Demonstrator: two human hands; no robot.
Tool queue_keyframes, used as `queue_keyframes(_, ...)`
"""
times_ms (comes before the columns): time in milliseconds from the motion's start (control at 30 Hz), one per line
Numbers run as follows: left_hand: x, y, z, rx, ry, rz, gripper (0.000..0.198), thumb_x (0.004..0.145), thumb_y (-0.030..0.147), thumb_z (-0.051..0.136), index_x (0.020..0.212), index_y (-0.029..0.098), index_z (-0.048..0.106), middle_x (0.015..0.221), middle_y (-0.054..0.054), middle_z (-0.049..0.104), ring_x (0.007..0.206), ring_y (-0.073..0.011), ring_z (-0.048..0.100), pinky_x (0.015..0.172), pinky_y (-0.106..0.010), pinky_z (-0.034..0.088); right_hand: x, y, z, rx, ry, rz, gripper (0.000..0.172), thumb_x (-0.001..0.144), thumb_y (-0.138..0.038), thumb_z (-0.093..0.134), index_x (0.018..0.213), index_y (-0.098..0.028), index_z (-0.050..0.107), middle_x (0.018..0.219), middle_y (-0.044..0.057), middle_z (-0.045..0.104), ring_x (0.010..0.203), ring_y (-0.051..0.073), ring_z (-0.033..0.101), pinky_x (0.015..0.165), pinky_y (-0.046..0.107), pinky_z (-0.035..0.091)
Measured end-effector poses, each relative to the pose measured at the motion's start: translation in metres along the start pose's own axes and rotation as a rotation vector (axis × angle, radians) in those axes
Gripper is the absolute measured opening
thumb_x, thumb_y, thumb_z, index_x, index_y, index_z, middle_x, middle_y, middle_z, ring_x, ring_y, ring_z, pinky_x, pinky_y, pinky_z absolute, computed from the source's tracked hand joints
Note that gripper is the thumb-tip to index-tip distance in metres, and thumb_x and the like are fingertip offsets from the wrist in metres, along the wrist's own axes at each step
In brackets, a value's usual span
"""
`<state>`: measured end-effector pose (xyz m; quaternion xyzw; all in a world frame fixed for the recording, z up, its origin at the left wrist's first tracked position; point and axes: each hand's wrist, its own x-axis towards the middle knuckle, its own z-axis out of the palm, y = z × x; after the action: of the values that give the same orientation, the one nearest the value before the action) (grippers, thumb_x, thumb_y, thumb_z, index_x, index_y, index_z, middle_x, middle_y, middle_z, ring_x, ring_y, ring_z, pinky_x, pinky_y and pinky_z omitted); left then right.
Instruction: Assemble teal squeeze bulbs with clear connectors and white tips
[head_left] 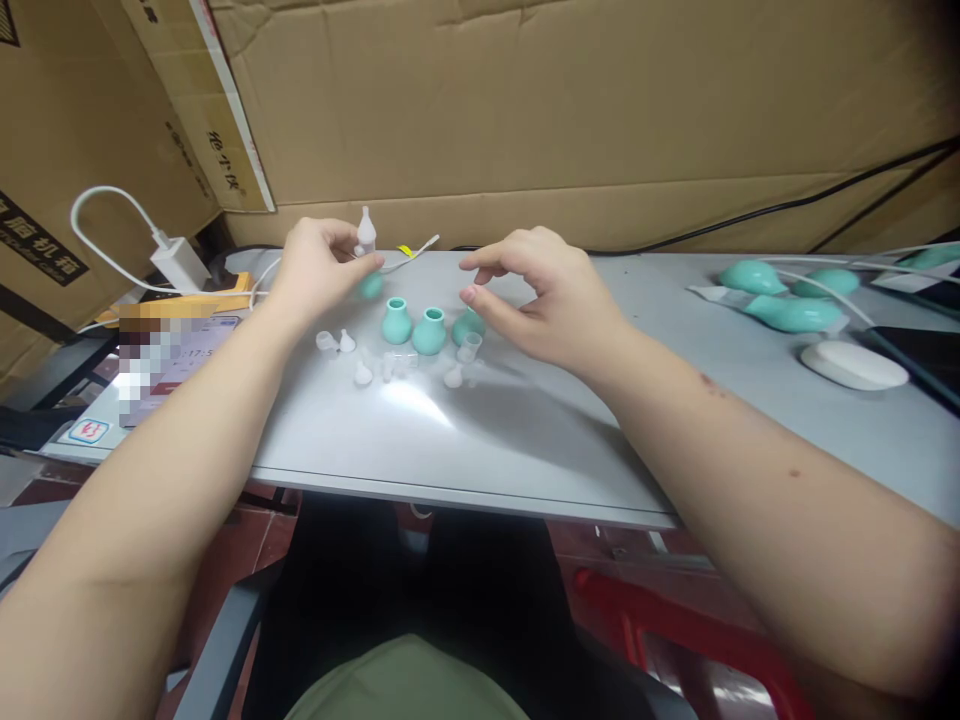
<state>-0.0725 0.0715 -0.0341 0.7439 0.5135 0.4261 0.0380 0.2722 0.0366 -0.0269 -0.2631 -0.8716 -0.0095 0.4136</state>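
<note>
My left hand (322, 262) is closed around a teal squeeze bulb (370, 287) topped by a white pointed nozzle (366, 228). The nozzle points upward, and the fingers hide part of the joint. My right hand (536, 290) hovers with thumb and fingers apart, holding nothing. Just left of its thumb stands a teal bulb (466, 328), partly behind a small clear cup (469, 346). Two more open-necked teal bulbs, one left (397, 322) and one beside it (429, 332), stand upright between my hands. Several small white tips (363, 373) and clear pieces (405, 360) lie in front.
At the right lie teal bulbs (795, 312), a white oval mouse-like object (855, 366) and a dark device (926, 365). A phone (176, 370) and white charger (180, 264) with cable sit at the left. Cardboard (540, 110) walls the table's back edge.
</note>
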Motion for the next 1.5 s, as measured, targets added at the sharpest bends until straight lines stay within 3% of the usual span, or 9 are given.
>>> queue_keyframes(267,0.002,-0.01,0.001,0.151,-0.076,-0.134,0.032,0.08,0.035,0.092,0.107,0.022,0.081,0.09,-0.006,0.079,0.084,-0.026,0.073,0.097,-0.049,0.069,0.0,-0.001,0.002,0.021,-0.02,-0.03,0.014,0.111,-0.031,0.071,0.114,-0.03,0.084,0.105,0.008,0.087,0.097,0.032,0.077,0.102,0.056,0.062)
queue_keyframes(467,0.0,-0.01,0.001,0.12,0.041,0.015,0.077,0.09,0.039,0.087,0.164,0.026,0.07,0.132,-0.015,0.084,0.119,-0.0374,0.081,0.113,-0.058,0.067,-0.002,-0.005,0.001,0.014,-0.052,-0.031,0.017,0.112,-0.032,0.071,0.116,-0.033,0.088,0.105,0.008,0.088,0.099,0.034,0.076,0.103,0.06,0.061)
queue_keyframes(600,-0.007,0.02,-0.01,0.159,0.172,0.171,0.061,0.105,0.045,0.079,0.164,0.035,0.068,0.148,-0.012,0.084,0.137,-0.0376,0.077,0.122,-0.06,0.064,-0.001,-0.007,-0.001,0.033,-0.077,-0.067,0.018,0.114,-0.032,0.07,0.107,-0.032,0.087,0.104,0.007,0.088,0.094,0.031,0.076,0.1,0.058,0.061)
queue_keyframes(700,-0.016,0.055,-0.021,0.179,0.212,0.296,0.041,0.112,0.052,0.076,0.148,0.032,0.077,0.141,-0.009,0.086,0.137,-0.0318,0.075,0.122,-0.056,0.064,0.001,-0.008,-0.007,0.097,-0.123,-0.115,0.02,0.113,-0.032,0.07,0.1,-0.031,0.085,0.096,0.005,0.086,0.087,0.028,0.075,0.097,0.055,0.061)
queue_keyframes(800,-0.026,0.083,-0.025,0.12,0.041,0.455,0.031,0.113,0.05,0.064,0.115,0.029,0.086,0.103,-0.006,0.087,0.098,-0.0258,0.08,0.093,-0.049,0.067,0.004,-0.01,-0.017,0.161,-0.239,-0.128,0.021,0.11,-0.031,0.071,0.092,-0.032,0.082,0.088,0.003,0.083,0.082,0.027,0.073,0.089,0.05,0.061)
queue_keyframes(867,-0.031,0.093,-0.023,0.012,-0.021,0.586,0.028,0.105,0.043,0.066,0.096,0.028,0.088,0.084,-0.005,0.083,0.074,-0.0221,0.075,0.073,-0.044,0.06,0.006,-0.012,-0.025,0.185,-0.326,-0.101,0.021,0.107,-0.03,0.071,0.087,-0.033,0.079,0.085,0.002,0.082,0.08,0.027,0.072,0.084,0.049,0.059)
queue_keyframes(1033,-0.033,0.097,-0.018,-0.016,-0.366,0.506,0.022,0.101,0.04,0.07,0.098,0.029,0.09,0.08,-0.003,0.085,0.073,-0.0204,0.077,0.074,-0.038,0.06,0.006,-0.014,-0.037,0.192,-0.441,-0.048,0.024,0.103,-0.031,0.072,0.08,-0.032,0.073,0.072,0.001,0.072,0.068,0.023,0.061,0.071,0.045,0.05)
queue_keyframes(1367,-0.033,0.093,-0.019,-0.03,-0.389,0.477,0.021,0.102,0.039,0.074,0.102,0.027,0.091,0.083,-0.001,0.084,0.073,-0.0177,0.076,0.076,-0.034,0.06,0.007,-0.021,-0.032,0.243,-0.476,-0.146,0.02,0.103,-0.022,0.071,0.09,-0.022,0.085,0.071,-0.002,0.072,0.06,0.013,0.053,0.067,0.036,0.044)
queue_keyframes(1500,-0.03,0.092,-0.029,-0.019,-0.498,0.375,0.019,0.098,0.036,0.077,0.101,0.028,0.094,0.081,0.001,0.085,0.068,-0.0168,0.073,0.069,-0.033,0.056,0.006,-0.021,-0.03,0.217,-0.437,-0.164,0.021,0.105,-0.024,0.071,0.091,-0.021,0.086,0.073,-0.001,0.074,0.065,0.014,0.057,0.07,0.035,0.045)
